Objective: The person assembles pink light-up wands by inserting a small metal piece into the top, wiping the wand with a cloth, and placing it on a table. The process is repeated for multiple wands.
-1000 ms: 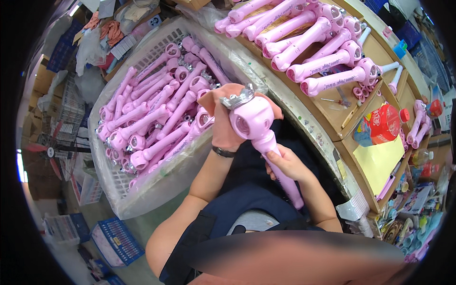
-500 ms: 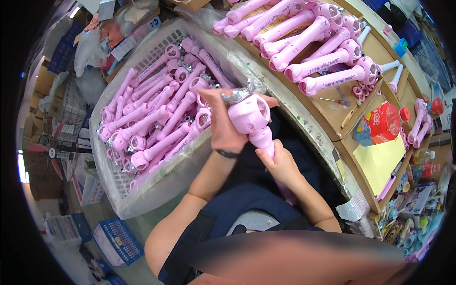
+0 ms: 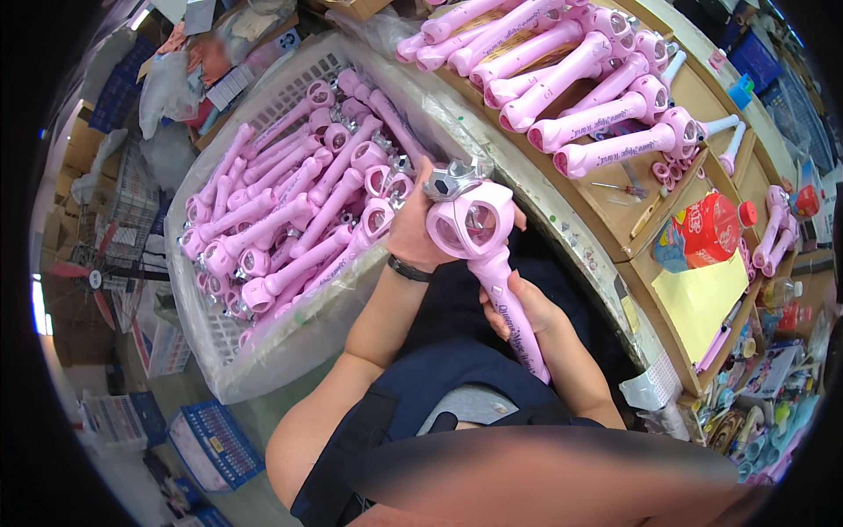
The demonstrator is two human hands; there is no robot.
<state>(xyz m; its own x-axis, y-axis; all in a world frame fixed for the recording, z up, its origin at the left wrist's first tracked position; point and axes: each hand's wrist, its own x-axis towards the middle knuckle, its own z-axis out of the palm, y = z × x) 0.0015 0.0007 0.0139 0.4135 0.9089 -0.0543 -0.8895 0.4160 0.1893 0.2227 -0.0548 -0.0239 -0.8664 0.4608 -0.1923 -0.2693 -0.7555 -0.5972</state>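
Observation:
A pink toy wand slants across the middle, its round windowed head up and its handle down toward my lap. A silver crown-like piece tops the head. My left hand is closed around the head from behind, most of its fingers hidden by the wand. Lower down, my right hand grips the handle, which hides part of its palm. Lettering runs along the handle on the side facing up.
On the left, a white plastic-lined basket holds many similar wands. The workbench curves along the right, carrying rows of pink wands, a screwdriver, a red-labelled bottle and yellow paper.
The wand has turned in my hands, so its windows and handle lettering now face up. My left hand has moved behind the head, and my right hand's grip has shifted.

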